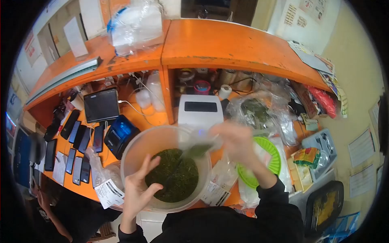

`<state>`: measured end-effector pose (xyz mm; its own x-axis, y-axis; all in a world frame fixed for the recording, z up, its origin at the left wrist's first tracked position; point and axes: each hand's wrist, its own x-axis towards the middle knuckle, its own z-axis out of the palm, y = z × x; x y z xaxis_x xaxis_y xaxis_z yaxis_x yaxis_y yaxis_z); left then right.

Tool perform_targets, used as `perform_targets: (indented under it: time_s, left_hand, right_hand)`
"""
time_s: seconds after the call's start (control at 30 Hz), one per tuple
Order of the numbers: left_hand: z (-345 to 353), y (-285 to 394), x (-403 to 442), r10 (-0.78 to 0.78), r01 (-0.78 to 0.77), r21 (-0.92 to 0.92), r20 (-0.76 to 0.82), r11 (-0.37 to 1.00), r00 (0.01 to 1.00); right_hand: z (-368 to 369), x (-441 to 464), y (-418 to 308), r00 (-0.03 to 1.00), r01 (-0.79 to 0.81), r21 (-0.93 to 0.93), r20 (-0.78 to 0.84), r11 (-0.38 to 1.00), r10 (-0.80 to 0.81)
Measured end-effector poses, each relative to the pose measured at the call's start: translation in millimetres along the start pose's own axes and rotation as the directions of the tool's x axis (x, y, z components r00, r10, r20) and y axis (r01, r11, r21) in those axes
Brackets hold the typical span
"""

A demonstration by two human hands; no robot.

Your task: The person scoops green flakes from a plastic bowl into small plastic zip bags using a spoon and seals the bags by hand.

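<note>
A large translucent plastic tub [131, 148] stands on the orange desk close to my body, with chopped green leaves [172, 182] in its bottom. My left hand [139, 184] is at the tub's near left rim, thumb and fingers spread over the opening; it holds nothing. Over the tub's right side my right hand [235, 139] is blurred by motion. Its fingers are closed on a see-through plastic thing [212, 143], a scoop or a small bag, with green leaves in it. I cannot tell which.
Behind the tub stands a white device [201, 111] with a dark display. A bright green plastic lid or basket [269, 156] lies at right, below a clear bag of leaves [259, 111]. Several phones [79, 168] and a tablet [101, 105] lie at left. Another person's arm [52, 214] shows lower left.
</note>
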<state>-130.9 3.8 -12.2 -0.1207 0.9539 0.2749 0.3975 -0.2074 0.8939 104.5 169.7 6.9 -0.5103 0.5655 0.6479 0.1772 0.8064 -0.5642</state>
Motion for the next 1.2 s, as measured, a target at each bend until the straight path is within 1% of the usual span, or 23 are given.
perform_targets:
  time_s: [0.03, 0.07, 0.1, 0.13, 0.17, 0.27, 0.3, 0.33, 0.37, 0.4, 0.43, 0.47, 0.5, 0.57, 0.67, 0.77, 0.8, 0.9, 1.0, 1.07, 1.13, 1.17, 1.2]
  left_hand:
    - [-4, -1, -2, -0.028, 0.028, 0.02, -0.007, 0.999, 1.0]
    - [-8, -3, -3, -0.055, 0.055, 0.04, -0.013, 0.998, 0.998]
    - [-10, -4, -4, -0.08, 0.081, 0.06, -0.018, 0.995, 0.997]
    - [-13, -2, -5, -0.122, 0.123, 0.059, -0.012, 0.991, 0.992]
    - [-14, -4, -7, -0.123, 0.123, 0.061, -0.013, 0.991, 0.992]
    - [-15, -2, -7, -0.11, 0.11, 0.104, -0.007, 0.988, 0.994]
    - [-14, -3, -6, -0.101, 0.099, 0.117, 0.007, 0.988, 0.995]
    - [-15, -5, -5, -0.092, 0.089, 0.131, 0.017, 0.987, 0.996]
    - [-16, -7, -6, -0.084, 0.079, 0.147, 0.025, 0.986, 0.996]
    - [-17, -8, -6, -0.077, 0.06, 0.222, 0.065, 0.973, 0.995]
    - [-14, -5, -5, -0.097, 0.087, 0.199, 0.042, 0.976, 0.994]
    - [-9, -1, -3, -0.116, 0.111, 0.175, 0.018, 0.978, 0.993]
    - [-5, 1, -1, -0.134, 0.134, 0.151, -0.006, 0.979, 0.991]
    - [-1, -1, 1, -0.093, 0.095, 0.145, -0.024, 0.985, 0.995]
    - [2, 3, 3, -0.074, 0.072, 0.181, 0.004, 0.981, 0.997]
    - [-1, 5, 5, -0.058, 0.039, 0.251, 0.071, 0.967, 0.996]
    - [-2, 4, 4, -0.053, 0.025, 0.276, 0.093, 0.961, 0.994]
    - [-4, -3, 0, -0.013, -0.02, 0.264, 0.123, 0.964, 0.992]
    - [-3, 8, -3, -0.008, -0.008, 0.203, 0.079, 0.979, 0.997]
    - [-1, 12, -4, -0.025, 0.02, 0.068, 0.075, 0.998, 0.997]
    - [7, 17, -4, -0.036, 0.039, -0.047, 0.059, 0.998, 0.998]
    - [10, 15, -4, -0.009, 0.026, -0.161, 0.103, 0.987, 0.995]
    - [13, 20, -2, -0.002, 0.026, -0.197, 0.121, 0.98, 0.993]
  right_hand:
    - [-21, -4, 21, 0.983, -0.043, -0.187, -0.186, 0.982, 0.007]
    - [-42, -10, 36, 0.911, -0.275, -0.155, -0.357, 0.949, 0.206]
    - [-70, -18, 60, 0.836, -0.461, -0.187, -0.42, 0.867, 0.354]
    - [-95, -25, 81, 0.797, -0.503, -0.167, -0.469, 0.848, 0.38]
    - [-114, -38, 99, 0.754, -0.543, -0.146, -0.517, 0.827, 0.404]
    - [-147, -98, 141, 0.706, -0.637, -0.3, -0.597, 0.711, 0.381]
    - [-158, -128, 153, 0.759, -0.645, -0.49, -0.497, 0.586, 0.421]
    - [-162, -156, 155, 0.788, -0.6, -0.662, -0.389, 0.45, 0.478]
    - [-156, -164, 138, 0.565, -0.719, -0.631, -0.285, 0.293, 0.774]
    - [-147, -189, 140, 0.504, -0.707, -0.663, -0.227, 0.247, 0.833]
    - [-137, -231, 159, 0.438, -0.706, -0.674, -0.175, 0.217, 0.881]
    - [-116, -237, 138, 0.362, -0.889, -0.333, -0.093, 0.314, 0.928]
    - [-100, -251, 131, 0.402, -0.886, -0.311, -0.143, 0.345, 0.904]
    - [-81, -263, 130, 0.316, -0.93, -0.312, -0.412, 0.193, 0.855]
    - [-90, -275, 134, 0.343, -0.938, -0.245, -0.525, 0.247, 0.779]
    - [-108, -259, 129, 0.473, -0.873, -0.367, -0.467, 0.322, 0.748]
    - [-112, -251, 126, 0.542, -0.82, -0.453, -0.418, 0.35, 0.729]
    - [-111, -230, 128, 0.6, -0.738, -0.614, -0.407, 0.28, 0.689]
    - [-102, -186, 115, 0.806, -0.547, -0.729, -0.328, 0.411, 0.492]
    - [-73, -112, 58, 0.833, -0.55, -0.431, -0.35, 0.716, 0.43]
    - [-39, -58, 7, 0.839, -0.538, -0.109, -0.168, 0.836, 0.518]
    - [-18, -41, -12, 0.91, -0.412, -0.034, -0.062, 0.91, 0.41]
    - [3, -27, -31, 0.961, -0.277, 0.058, 0.034, 0.959, 0.275]
